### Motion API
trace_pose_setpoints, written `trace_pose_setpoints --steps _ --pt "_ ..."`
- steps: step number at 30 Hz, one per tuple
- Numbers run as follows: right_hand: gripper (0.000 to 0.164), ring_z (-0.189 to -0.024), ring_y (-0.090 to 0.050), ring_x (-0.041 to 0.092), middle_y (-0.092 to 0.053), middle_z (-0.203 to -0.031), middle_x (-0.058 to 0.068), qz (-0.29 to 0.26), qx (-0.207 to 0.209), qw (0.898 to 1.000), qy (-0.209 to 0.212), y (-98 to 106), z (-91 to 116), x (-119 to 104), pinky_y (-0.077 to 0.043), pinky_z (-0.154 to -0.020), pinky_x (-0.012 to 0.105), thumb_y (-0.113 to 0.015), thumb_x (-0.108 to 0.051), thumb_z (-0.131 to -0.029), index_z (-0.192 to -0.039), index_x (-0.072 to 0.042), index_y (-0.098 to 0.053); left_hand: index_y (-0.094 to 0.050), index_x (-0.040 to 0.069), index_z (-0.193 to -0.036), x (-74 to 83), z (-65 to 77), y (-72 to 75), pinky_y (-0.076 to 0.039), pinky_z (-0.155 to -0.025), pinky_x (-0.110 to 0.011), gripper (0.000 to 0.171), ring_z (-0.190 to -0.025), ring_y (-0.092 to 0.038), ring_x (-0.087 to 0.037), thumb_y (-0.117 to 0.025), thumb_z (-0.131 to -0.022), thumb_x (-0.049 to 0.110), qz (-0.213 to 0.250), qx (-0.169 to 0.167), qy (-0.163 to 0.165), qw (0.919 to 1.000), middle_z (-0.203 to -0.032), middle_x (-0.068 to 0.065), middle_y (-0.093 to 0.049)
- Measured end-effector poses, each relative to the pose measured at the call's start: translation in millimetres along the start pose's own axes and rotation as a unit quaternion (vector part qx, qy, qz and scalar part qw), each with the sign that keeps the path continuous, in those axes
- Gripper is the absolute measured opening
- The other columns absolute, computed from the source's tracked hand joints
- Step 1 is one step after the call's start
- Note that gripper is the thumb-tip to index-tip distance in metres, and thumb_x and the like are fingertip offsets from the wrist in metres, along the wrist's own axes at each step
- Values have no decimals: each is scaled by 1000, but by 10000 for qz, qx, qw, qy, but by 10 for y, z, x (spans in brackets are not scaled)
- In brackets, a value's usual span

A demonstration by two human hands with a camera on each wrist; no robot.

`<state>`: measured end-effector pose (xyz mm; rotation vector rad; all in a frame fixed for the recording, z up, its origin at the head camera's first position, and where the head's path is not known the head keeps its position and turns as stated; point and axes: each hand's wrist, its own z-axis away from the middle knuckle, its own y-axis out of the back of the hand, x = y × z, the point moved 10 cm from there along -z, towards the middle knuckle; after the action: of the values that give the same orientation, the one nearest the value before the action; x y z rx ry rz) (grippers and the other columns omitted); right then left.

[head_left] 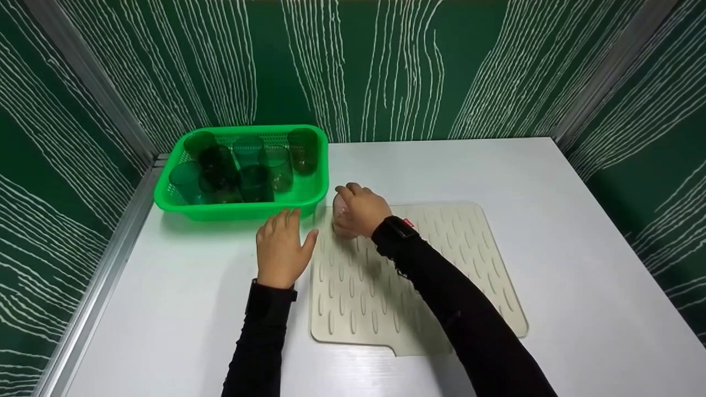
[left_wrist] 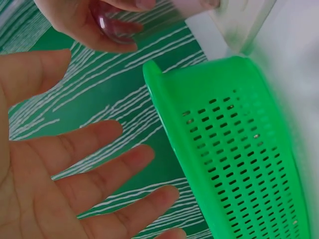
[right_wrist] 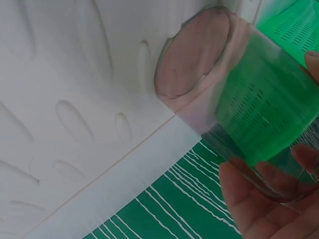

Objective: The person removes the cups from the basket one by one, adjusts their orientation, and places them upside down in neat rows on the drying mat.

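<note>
Left of the mat (head_left: 353, 314), a basket (head_left: 242, 209) holds cups (head_left: 279, 170).

That's one basket (head_left: 242, 210), one mat (head_left: 364, 292), one worktop (head_left: 171, 292), one pinkish cup (right_wrist: 232, 94), and at least seven basketed cups (head_left: 279, 168)!

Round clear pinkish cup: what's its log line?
right fingers: holds clear round pinkish cup; place: at beige ridged mat; left fingers: empty, near green rectangular plastic basket
</note>
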<state>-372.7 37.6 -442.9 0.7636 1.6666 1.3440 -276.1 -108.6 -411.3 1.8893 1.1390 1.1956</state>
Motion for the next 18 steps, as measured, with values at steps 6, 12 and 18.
trace_pose_setpoints --steps 6,12,18 --pt "69 -128 -66 49 -55 -154 27 -154 93 9998 36 -36 15 3 -57 -108 56 -77 -31 -101 -158 -2 -49 -66 -5 -141 20 0 17 -49 -111 -66 52 -132 -63 -49 -75 -103 30 91 101 -45 9999 -140 -29 -68" --pt "70 -117 -68 51 -51 -153 28 -504 167 9986 83 -69 57 6 -57 -106 58 -77 -31 -103 -158 -2 -46 -67 -4 -139 74 12 25 -50 -110 -65 49 -131 -65 -48 -74 -104 29 127 174 -180 9996 -138 -27 -70" --pt "74 -125 -66 51 -46 -160 29 -390 211 9989 161 -43 87 -2 -59 -103 59 -76 -35 -104 -162 -3 -43 -66 -4 -141 120 8 70 -51 -109 -65 50 -130 -66 -46 -75 -104 28 197 359 -267 9988 -137 -26 -70"
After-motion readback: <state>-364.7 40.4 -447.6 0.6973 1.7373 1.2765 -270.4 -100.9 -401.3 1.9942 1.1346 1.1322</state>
